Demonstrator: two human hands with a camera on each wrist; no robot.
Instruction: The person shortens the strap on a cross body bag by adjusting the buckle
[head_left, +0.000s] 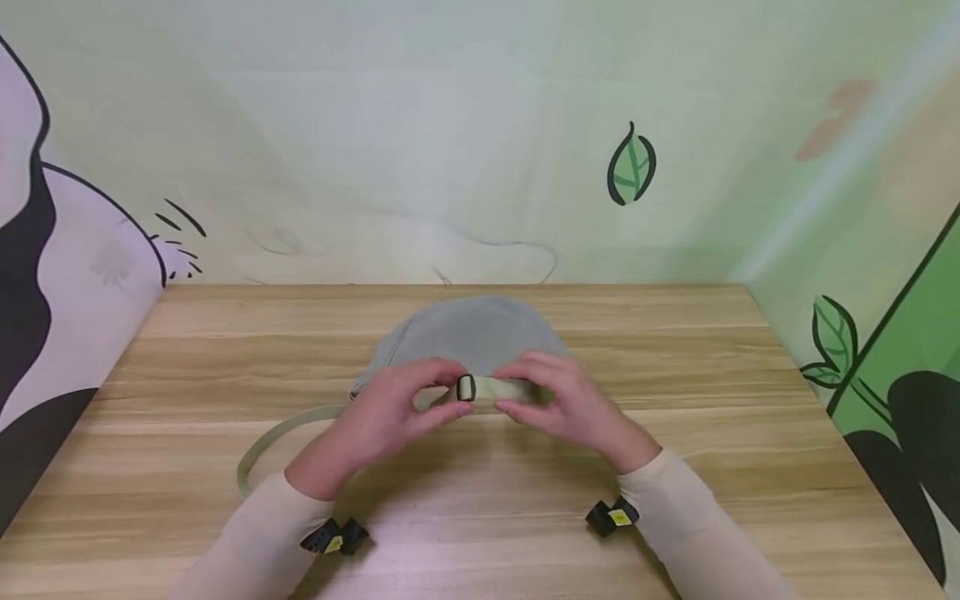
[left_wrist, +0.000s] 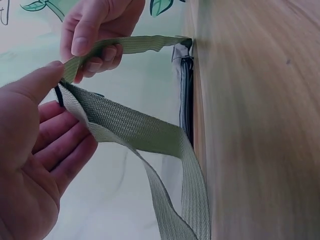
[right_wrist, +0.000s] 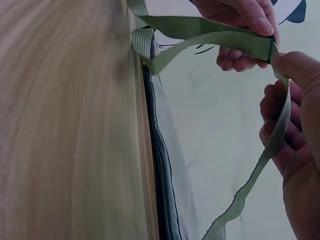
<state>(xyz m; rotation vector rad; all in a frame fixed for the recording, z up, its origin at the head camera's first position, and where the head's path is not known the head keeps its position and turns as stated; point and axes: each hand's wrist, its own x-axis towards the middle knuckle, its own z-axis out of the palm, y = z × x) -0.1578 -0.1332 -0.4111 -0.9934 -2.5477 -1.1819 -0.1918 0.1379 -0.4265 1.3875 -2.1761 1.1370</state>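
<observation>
Before the printed backdrop (head_left: 375, 150), hands (head_left: 382, 408) partly hide a bag (head_left: 480, 329).

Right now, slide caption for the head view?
Left hand at the strap's black buckle, right hand pinching the green strap, gray bag behind.

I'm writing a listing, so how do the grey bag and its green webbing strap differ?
The grey bag is broad and rounded; the green webbing strap is long and narrow. The bag rests on the wooden table, while part of the strap is held above it. The bag has a zipper; the strap, a black slider buckle. Both look like fabric.
</observation>
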